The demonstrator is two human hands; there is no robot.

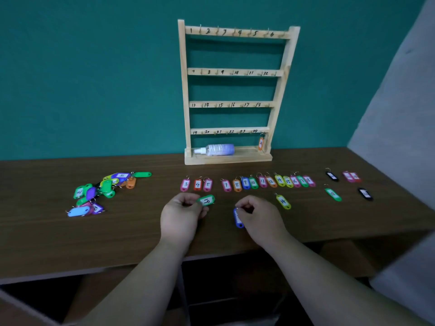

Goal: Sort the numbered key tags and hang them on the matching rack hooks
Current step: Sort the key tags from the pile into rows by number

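Observation:
A wooden rack (231,72) with four rows of hooks numbered 1 to 24 stands against the teal wall. One orange tag (260,143) hangs at hook 24. A row of numbered tags (246,183) lies in order on the table in front of it. My left hand (182,214) pinches a green tag marked 20 (206,200) by its ring end. My right hand (257,216) pinches the ring of a blue tag (238,218) that hangs down toward me, its number hidden. A yellow tag marked 14 (283,201) lies just right of that hand.
An unsorted pile of coloured tags (101,191) sits at the table's left. Black, green and pink tags (348,184) lie scattered at the right. A spray bottle (216,150) lies on the rack's base. The table's front edge (141,263) is close to me.

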